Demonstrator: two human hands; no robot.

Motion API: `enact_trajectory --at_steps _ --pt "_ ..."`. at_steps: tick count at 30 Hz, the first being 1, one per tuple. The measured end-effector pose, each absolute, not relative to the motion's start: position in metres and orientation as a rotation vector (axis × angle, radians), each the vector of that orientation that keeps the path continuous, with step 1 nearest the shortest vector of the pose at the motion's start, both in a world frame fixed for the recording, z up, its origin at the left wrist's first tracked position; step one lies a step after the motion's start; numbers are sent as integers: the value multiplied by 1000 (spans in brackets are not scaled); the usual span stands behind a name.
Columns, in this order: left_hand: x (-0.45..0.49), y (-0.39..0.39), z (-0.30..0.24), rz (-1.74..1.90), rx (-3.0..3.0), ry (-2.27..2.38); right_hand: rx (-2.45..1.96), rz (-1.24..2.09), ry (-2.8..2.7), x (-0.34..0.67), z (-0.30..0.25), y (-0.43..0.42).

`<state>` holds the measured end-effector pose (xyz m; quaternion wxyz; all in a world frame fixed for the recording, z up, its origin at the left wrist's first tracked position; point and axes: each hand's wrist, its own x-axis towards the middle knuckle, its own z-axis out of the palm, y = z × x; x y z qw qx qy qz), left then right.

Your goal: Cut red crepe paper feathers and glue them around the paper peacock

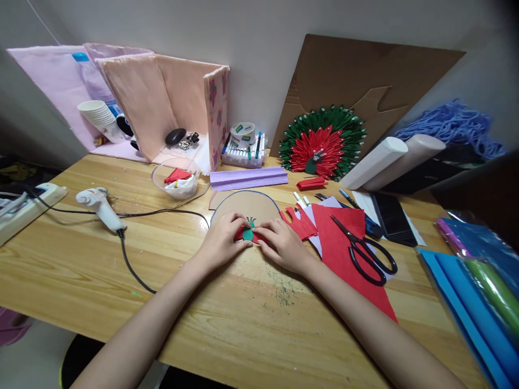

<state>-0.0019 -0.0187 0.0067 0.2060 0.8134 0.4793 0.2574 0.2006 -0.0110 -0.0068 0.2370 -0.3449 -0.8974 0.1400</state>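
Both hands meet at the near edge of a round cardboard piece (245, 204) with a dark blue rim. Between them sits a small green paper cutout (248, 234) with dark prongs at its top, and red paper shows on both sides of it. My left hand (225, 237) curls its fingers and thumb around the left side, on the red paper. From the right, my right hand (283, 244) pinches the red paper (257, 237) beside the green cutout. The fingers partly hide where the paper and cardboard meet. Right of my right hand lies a cut red paper scrap (302, 224).
Black-handled scissors (371, 259) rest on a red sheet (336, 237). A glue gun (101, 208) with its cord lies left. Behind are a clear bowl (184, 189), purple folded paper (249, 178), a marker box (245, 156) and a red-green paper peacock (320, 146). A phone (395, 216) lies right.
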Motion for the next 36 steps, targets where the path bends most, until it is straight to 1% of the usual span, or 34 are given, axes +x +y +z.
enact_trajectory --at_steps 3,8,11,26,32,36 --pt "-2 -19 8 726 2267 1333 -933 406 -2449 203 -8 -10" --pt "-2 -20 9 700 2256 1345 -890 246 -2454 206 -12 -8" --pt "-2 -20 8 698 2263 1349 -874 213 -2487 205 -13 -8" --pt "-1 -19 5 724 2249 1365 -951 432 -2393 198 -14 -11" --pt "-2 -19 3 725 2254 1371 -970 451 -2317 201 -11 -11" --pt "-1 -16 -1 789 2216 1430 -1006 469 -2272 201 -9 -11"
